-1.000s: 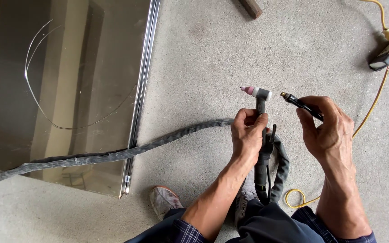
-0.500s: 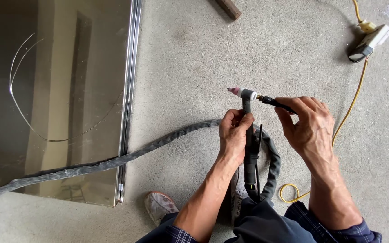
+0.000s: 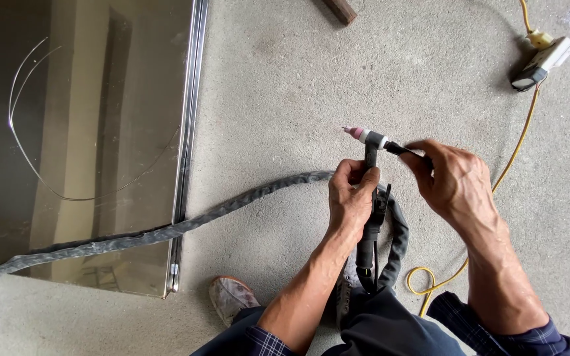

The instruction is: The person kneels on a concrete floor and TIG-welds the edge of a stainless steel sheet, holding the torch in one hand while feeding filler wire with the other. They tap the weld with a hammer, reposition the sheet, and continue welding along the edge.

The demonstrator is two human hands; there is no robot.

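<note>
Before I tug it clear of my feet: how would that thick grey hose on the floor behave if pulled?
The grey hose would probably flex rather than slide as one piece: it lies in loose curves across the concrete floor. It looks fairly heavy, being thick and sleeved. It may drag on the metal sheet, since it crosses its edge, and tug the torch held in the left hand.

Both forearms reach forward from rolled plaid sleeves. The left hand point(image 3: 351, 198) is curled in a tight fist, thumb up, knuckles outward. The right hand point(image 3: 456, 184) sits just beside it, back upward, fingertips pinched together and pointing left.
</note>
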